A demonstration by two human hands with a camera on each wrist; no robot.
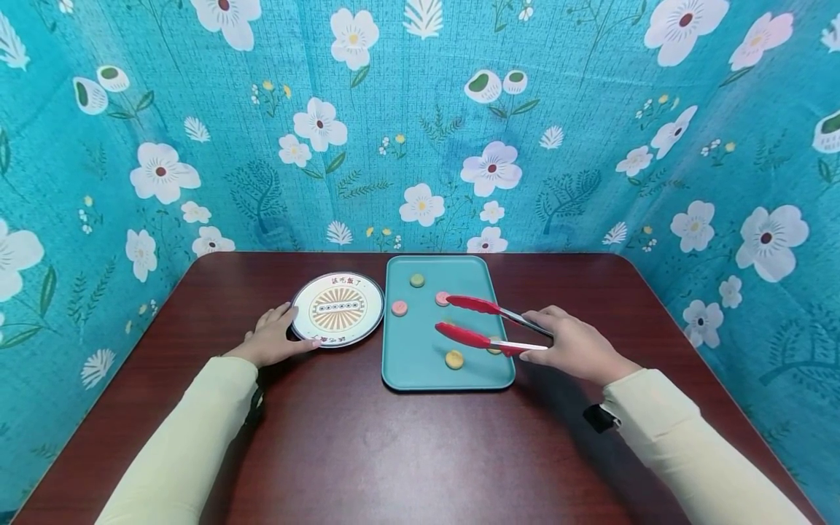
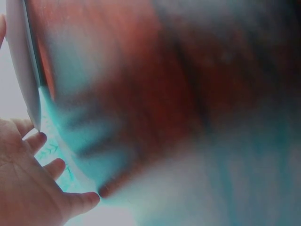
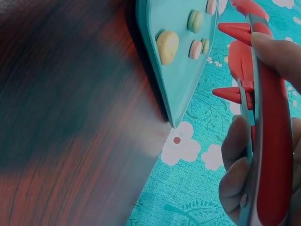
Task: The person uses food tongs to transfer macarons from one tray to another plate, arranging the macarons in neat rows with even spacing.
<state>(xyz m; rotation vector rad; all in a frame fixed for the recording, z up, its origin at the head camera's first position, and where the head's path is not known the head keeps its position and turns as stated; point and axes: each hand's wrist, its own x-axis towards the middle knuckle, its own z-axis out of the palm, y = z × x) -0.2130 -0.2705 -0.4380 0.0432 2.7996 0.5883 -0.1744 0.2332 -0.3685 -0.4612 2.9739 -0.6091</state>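
Red-headed metal tongs [image 1: 467, 335], their arms parted, reach over the teal tray [image 1: 412, 361] — gripped in the right hand [image 1: 577, 348]. Pink, green and yellow macarons [image 1: 454, 359] lie on the tray. The left hand [image 1: 272, 341], fingers spread, touches the rim of the white plate [image 1: 337, 309]. The head view shows the plate's sunburst print; the right wrist view shows — close up — the tongs' long red handle.

There are two pink cookies [image 1: 399, 308], two green cookies [image 1: 417, 280] and two yellow cookies [image 1: 454, 359]. One tray [image 1: 416, 364], one plate [image 1: 337, 328] and one pair of tongs [image 1: 474, 304] are here too.
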